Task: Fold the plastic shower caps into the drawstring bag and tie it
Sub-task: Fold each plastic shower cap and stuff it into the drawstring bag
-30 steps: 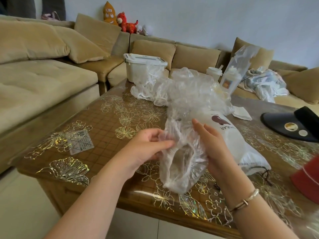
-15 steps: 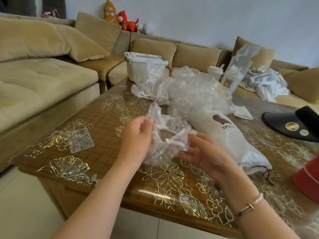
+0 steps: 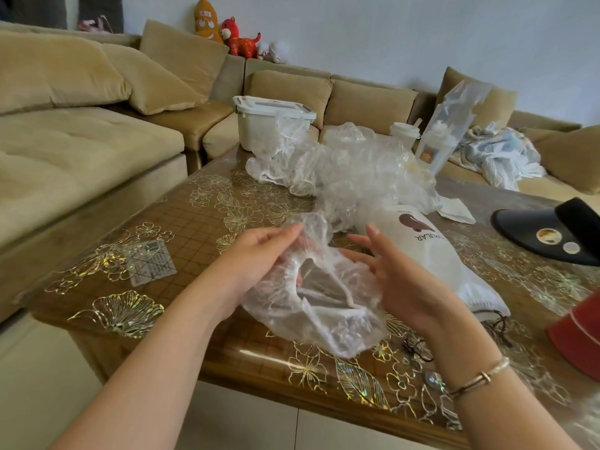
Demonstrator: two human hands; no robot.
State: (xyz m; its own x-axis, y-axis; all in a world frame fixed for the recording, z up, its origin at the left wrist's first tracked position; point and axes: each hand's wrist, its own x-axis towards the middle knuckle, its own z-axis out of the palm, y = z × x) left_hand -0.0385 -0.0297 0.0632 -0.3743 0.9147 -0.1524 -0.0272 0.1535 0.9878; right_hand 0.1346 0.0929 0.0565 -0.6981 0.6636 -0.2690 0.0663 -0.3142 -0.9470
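Note:
I hold one clear plastic shower cap [image 3: 328, 323] above the table's near edge, its elastic opening facing me. My left hand [image 3: 259, 258] pinches the cap's upper rim between fingers and thumb. To its right, my right hand [image 3: 399, 274] has straight, spread fingers touching the rim. Farther back on the table lies a loose pile of clear shower caps [image 3: 357, 167]. The white drawstring bag [image 3: 431, 254], printed with a dark logo, lies just right of my right hand, and its dark cord [image 3: 498, 323] trails near my wrist.
A white lidded box [image 3: 269, 125], a cup [image 3: 404, 133] and a plastic-wrapped bottle [image 3: 444, 138] stand at the table's far edge. A black visor [image 3: 545, 235] and a red object [image 3: 578, 332] are at the right. A small packet [image 3: 151, 263] lies left. Sofas surround the table.
The bunched cap has been spread open and now hangs lower. My right hand has let go of it, risen and straightened its fingers. My left hand still holds the rim.

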